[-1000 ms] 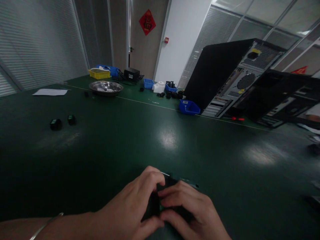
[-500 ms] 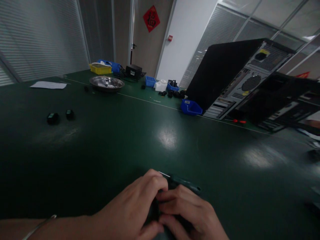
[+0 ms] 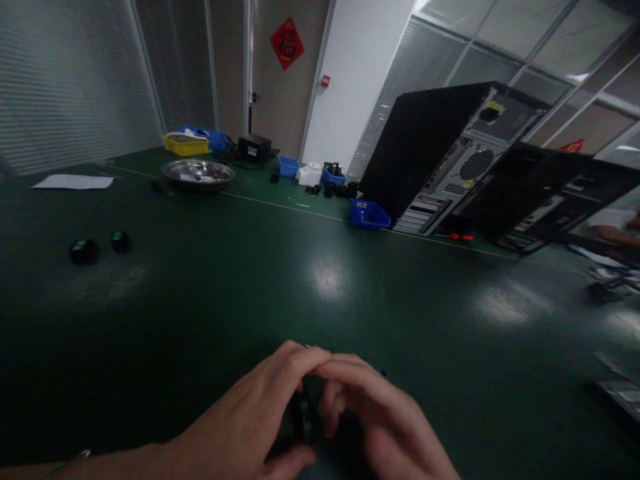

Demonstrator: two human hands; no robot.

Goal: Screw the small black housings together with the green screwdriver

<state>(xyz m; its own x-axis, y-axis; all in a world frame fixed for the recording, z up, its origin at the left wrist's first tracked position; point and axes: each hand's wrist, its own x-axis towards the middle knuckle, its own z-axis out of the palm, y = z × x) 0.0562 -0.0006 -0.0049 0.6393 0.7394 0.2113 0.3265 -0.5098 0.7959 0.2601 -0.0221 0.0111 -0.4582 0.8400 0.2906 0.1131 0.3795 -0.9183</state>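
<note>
My left hand is at the bottom centre, its fingers and thumb curved round a small dark part, too dark to name. My right hand meets it from the other side. The right index finger lies against the left fingertips, and the other right fingers are curled inward beside the dark part; whatever they pinch is hidden. Behind the hands lies a screwdriver with a dark green handle, nearly all covered; only the handle's end shows past the right fingers.
Two small black devices sit on the green table at left. A metal bowl, a yellow bin, a paper sheet and blue bins are farther back. Computer towers stand at right; a person's arm shows beyond.
My right hand has rolled and lifted, its fingers now arched against the left fingertips. The screwdriver, visible before, is now mostly covered. The view has shifted slightly, moving the background left.
</note>
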